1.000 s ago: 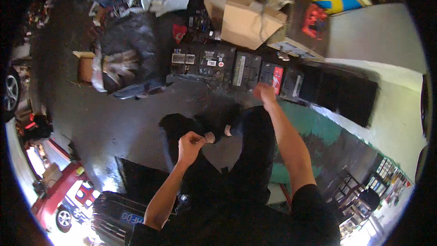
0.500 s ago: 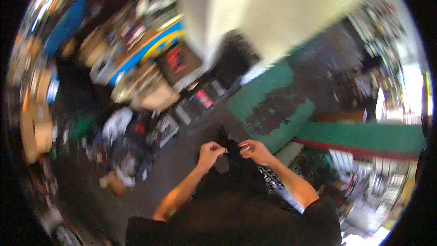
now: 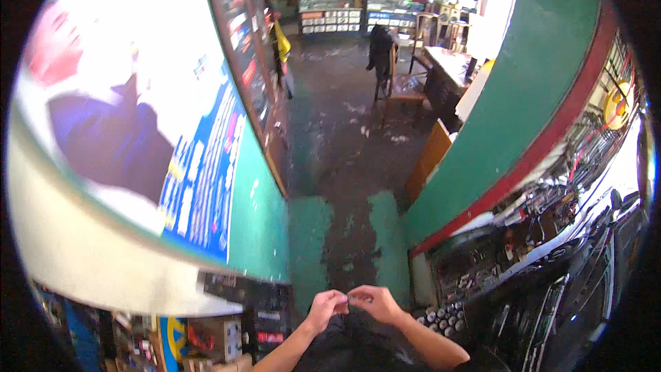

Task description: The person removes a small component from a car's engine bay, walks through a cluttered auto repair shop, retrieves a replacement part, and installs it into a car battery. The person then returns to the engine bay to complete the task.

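Observation:
Low in the view and close together, my two hands are held up in front of my dark clothing. The fingers of my left hand are pinched, with the thumb toward the other hand. Beside it, my right hand has its thumb and fingers drawn together, its fingertips meeting those of the left. A small dark thing may be between the fingertips, but it is too small to name. Below the hands lies the worn green and dark floor of a doorway.
A green wall with a red edge stands at right, a large poster at left. Beyond the doorway are a wooden chair, a desk and display counters. Cluttered parts fill the lower right.
My view has turned from the cluttered shelves and boxes toward the doorway and the room beyond. Both hands now appear lower in the picture and closer together.

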Motion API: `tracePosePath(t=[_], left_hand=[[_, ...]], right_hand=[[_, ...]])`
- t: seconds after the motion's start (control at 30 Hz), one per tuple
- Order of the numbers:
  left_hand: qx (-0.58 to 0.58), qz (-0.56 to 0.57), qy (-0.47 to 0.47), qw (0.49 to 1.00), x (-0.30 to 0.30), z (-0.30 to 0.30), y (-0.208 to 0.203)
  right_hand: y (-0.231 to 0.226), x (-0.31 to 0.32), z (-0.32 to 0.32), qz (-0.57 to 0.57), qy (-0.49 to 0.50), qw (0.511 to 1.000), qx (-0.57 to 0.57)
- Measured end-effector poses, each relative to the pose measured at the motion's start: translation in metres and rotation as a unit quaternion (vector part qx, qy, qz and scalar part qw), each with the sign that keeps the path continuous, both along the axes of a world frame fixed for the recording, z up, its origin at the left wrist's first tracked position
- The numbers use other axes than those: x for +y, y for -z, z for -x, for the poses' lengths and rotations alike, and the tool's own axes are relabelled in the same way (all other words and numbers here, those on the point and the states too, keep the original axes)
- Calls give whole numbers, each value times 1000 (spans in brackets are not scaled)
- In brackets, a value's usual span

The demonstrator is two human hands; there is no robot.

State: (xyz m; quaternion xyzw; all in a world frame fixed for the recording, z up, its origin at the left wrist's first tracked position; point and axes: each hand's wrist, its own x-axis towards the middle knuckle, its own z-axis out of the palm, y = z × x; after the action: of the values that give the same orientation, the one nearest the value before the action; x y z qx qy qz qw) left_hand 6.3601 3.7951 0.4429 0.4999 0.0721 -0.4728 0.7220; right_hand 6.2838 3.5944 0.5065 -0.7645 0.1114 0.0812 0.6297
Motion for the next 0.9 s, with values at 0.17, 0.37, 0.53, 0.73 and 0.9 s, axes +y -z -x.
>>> tracePosePath(t=[0.17,0.37,0.53,0.73,0.9], left_hand=[[-216,-65,124,966,-86,-134,38],[-206,-128,119,963,-215,-336,41],[-255,-52,144,955,-336,-513,-88],[-416,-66,267,867,-494,-724,-159],[-338,-109,252,900,-639,-889,-115]], right_hand=[[59,-84,-109,-75,40,996,34],[91,-191,-323,-333,42,930,150],[-24,-302,-493,-235,92,966,57],[-81,-473,-671,-179,67,981,-9],[-42,-600,-847,-176,127,975,56]])
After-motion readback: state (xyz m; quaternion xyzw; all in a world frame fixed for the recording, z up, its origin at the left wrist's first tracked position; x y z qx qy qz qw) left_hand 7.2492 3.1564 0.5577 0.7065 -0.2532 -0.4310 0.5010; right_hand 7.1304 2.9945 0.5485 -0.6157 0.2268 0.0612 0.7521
